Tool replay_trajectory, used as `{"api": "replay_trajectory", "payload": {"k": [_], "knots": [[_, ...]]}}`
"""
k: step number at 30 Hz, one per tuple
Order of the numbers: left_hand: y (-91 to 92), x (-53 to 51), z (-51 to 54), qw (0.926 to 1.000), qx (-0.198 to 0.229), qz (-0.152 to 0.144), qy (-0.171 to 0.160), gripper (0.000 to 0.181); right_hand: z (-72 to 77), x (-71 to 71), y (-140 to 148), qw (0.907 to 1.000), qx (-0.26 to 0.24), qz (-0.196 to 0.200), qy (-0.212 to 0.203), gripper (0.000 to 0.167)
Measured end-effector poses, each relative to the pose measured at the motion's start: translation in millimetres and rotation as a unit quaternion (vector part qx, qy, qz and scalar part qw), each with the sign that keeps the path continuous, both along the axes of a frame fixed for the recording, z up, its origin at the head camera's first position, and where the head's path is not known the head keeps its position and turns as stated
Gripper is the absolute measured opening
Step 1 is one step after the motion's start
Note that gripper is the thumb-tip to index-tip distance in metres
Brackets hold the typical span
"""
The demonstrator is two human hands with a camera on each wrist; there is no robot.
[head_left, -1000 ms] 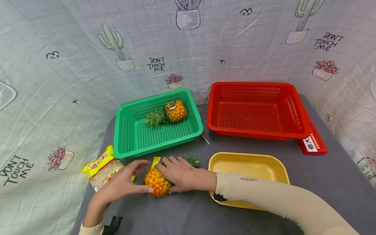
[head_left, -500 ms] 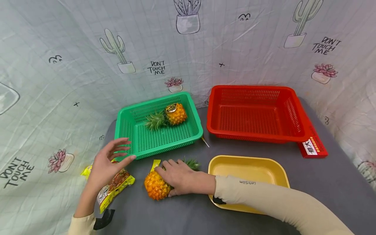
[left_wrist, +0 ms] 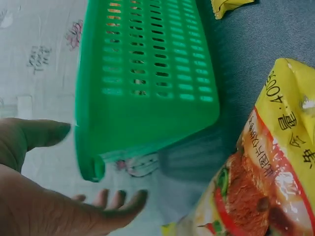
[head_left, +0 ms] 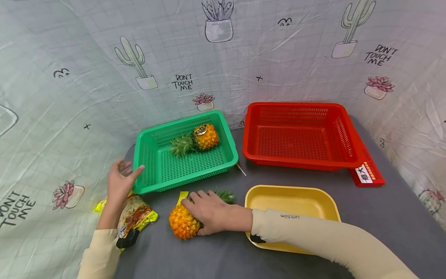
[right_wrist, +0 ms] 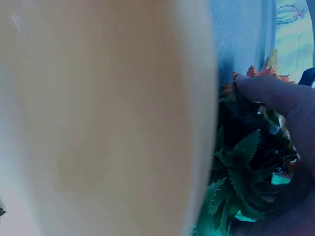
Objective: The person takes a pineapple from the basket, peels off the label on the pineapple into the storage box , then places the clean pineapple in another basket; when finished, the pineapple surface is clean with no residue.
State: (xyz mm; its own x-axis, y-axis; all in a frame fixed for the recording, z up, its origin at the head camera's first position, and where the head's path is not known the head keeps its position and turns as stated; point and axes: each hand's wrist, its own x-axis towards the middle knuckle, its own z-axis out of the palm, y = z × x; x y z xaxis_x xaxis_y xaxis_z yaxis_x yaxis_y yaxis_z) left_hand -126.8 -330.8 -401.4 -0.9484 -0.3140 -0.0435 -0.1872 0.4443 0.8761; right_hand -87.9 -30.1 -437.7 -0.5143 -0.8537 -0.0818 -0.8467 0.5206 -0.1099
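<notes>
My right hand (head_left: 213, 213) grips a small orange pineapple (head_left: 183, 222) lying on the grey table, its leaves pointing to the right. In the right wrist view, the thumb presses the fruit (right_wrist: 256, 71) just beyond its green crown (right_wrist: 236, 172). My left hand (head_left: 120, 184) is beside the left front corner of the green basket (head_left: 163, 186), thumb and fingers spread. In the left wrist view, the basket rim (left_wrist: 86, 113) stands between thumb and fingers; contact is unclear. A second pineapple (head_left: 206, 137) lies inside that basket.
Under my left forearm lies a yellow food bag (head_left: 136, 215), partly hidden. A red basket (head_left: 296, 162) stands at the back right, with a red box (head_left: 371, 174) beside it. My right sleeve crosses a yellow tray (head_left: 296, 190).
My left hand has left the orange pineapple and moved left and back to the green basket's corner. The right hand stays on the pineapple.
</notes>
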Motion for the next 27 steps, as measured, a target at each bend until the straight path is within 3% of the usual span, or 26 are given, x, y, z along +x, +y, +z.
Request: {"api": "replay_trajectory", "payload": {"k": [3,7,17,22,27], "knots": [[-6.2,-5.8,-6.2,0.9984,0.028,-0.013,-0.048,0.087,-0.4,-0.8,0.0,1.0,-0.002,0.002,0.0,0.098],[-10.1,-11.6,-15.5,0.9948,0.056,-0.032,-0.079,0.078,-2.0,-2.2,0.7,0.9999,-0.013,0.009,-0.001,0.097],[-18.5,-18.5,-28.2,0.9851,0.131,-0.075,-0.082,0.07,-6.7,-4.2,2.7,0.9995,-0.032,0.005,0.006,0.099],[-21.9,-18.4,-33.7,0.9789,0.172,-0.07,-0.086,0.072,-8.1,-4.4,2.2,0.9993,-0.037,0.008,0.003,0.099],[-23.2,-16.9,-38.7,0.9779,0.183,-0.057,-0.083,0.072,-9.5,-4.5,1.6,0.9991,-0.041,0.009,-0.006,0.1]]}}
